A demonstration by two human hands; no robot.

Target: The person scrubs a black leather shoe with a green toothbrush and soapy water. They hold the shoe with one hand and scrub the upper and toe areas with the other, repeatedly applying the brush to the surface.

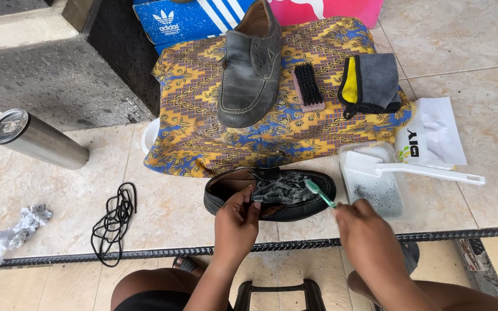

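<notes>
Beige floor tiles (479, 52) are carrying everything: steel tumbler (36, 139) and loose black laces (113, 222) lying left, patterned cloth (191, 144) with a grey shoe (251, 72) sitting far. Nearer, a soapy black shoe (272, 193) is lying with its long axis left-right, just beyond both hands. Left hand (236, 222) is pinching its near rim; right hand (367, 239), closed, is gripping a green toothbrush (319, 193) angling onto the shoe's right end.

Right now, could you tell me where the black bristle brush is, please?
In the head view, the bristle brush lies on the patterned cloth, between the grey shoe on its left and the folded grey-and-yellow cloth on its right.
</notes>
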